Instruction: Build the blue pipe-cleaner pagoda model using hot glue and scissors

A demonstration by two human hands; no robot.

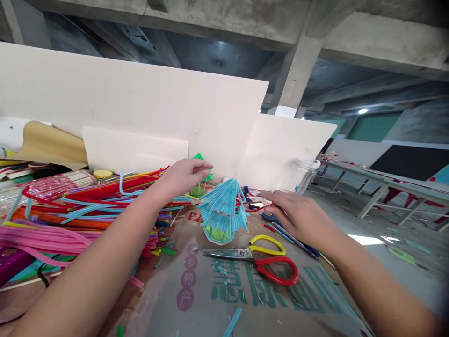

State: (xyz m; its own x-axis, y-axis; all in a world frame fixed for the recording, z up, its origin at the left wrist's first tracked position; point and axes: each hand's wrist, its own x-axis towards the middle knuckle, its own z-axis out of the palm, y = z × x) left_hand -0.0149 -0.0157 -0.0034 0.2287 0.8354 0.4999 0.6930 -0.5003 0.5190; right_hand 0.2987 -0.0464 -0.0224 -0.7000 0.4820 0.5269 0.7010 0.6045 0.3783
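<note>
A small pavilion-like model with a blue pipe-cleaner roof [224, 206] stands upright on a round green base [218, 233]. My left hand [189, 175] is raised behind it to the left, thumb and fingers apart, holding nothing. Just beyond that hand is a green pipe-cleaner model [199, 187], partly hidden by it. On the right, my right hand [298, 215] reaches low over the table with fingers stretched out, near some thin tools and dark-handled scissors [270, 217]. Scissors with one yellow and one red handle [277, 270] lie in front of the blue model.
Bundles of coloured pipe cleaners [45, 238] pile up on the left. A printed plastic sheet [161, 299] covers the table's front, with blue scraps [232, 323] on it. White boards [140, 103] stand behind, and a clear jar [306, 175] is at the back right.
</note>
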